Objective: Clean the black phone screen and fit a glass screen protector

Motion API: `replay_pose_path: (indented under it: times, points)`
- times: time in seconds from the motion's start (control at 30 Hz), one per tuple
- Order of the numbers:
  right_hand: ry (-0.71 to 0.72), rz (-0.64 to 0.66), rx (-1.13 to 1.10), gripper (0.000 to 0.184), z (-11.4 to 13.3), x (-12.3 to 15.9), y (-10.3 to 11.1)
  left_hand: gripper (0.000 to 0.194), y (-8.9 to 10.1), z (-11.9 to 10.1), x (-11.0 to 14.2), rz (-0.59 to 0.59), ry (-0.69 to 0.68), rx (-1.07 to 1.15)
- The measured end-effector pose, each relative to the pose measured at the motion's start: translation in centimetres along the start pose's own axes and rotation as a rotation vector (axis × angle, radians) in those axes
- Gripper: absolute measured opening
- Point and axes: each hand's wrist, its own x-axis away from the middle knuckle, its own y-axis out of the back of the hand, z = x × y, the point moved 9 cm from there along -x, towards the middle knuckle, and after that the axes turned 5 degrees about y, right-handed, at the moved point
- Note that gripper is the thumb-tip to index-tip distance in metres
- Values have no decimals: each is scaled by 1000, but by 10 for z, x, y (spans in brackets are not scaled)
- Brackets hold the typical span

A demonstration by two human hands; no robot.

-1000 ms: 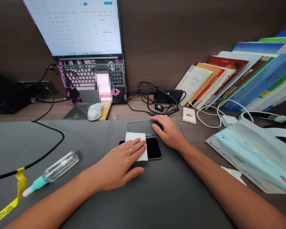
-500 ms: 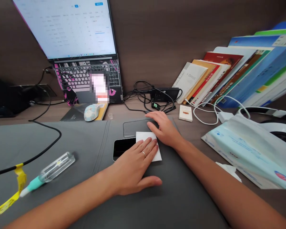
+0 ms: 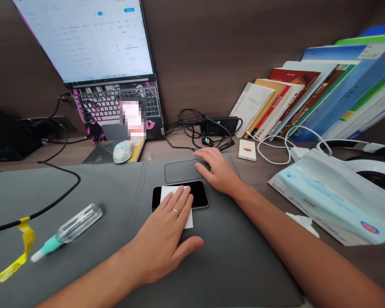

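Note:
A black-screened phone [image 3: 199, 194] lies flat on the dark grey desk mat [image 3: 231, 256]. Across its left and middle part is a folded white wipe [image 3: 188, 220], overhanging the near edge. My left hand [image 3: 167, 231] presses flat on this wipe, fingers stretched out and thumb spread to the right. Just beyond the phone lies a thin, dark-edged rectangular sheet [image 3: 181, 172] with rounded corners; I cannot tell its material. My right hand [image 3: 218, 171] rests by that sheet's right end, fingers extended over it and holding nothing.
At left lies a clear bottle [image 3: 80, 223] with a teal neck, near a black cable [image 3: 67, 192] with a yellow tag. Behind stand a laptop [image 3: 115, 102], a mouse [image 3: 123, 152] and leaning books [image 3: 282, 102]. A small box [image 3: 247, 150] and tissue pack [image 3: 327, 192] are right.
My left hand has slid the wipe leftward and slightly toward me across the phone, uncovering the phone's right end. My right hand has stayed nearly in place.

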Motion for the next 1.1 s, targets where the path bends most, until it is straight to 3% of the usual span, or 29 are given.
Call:
replay_pose_path:
  times: [0.27, 0.4, 0.67, 1.1]
  points:
    - [10, -13, 4, 29, 0, 1, 0, 87, -6, -24, -49, 35, -9, 44]
    - [20, -9, 2, 30, 3, 2, 0, 81, -5, -26, -56, -6, -15, 43]
    - [20, -1, -2, 31, 2, 1, -1, 82, -3, 2, -29, 21, 99, 64]
    - [-7, 16, 7, 32, -3, 2, -3, 78, -3, 54, 29, -35, 206, 3]
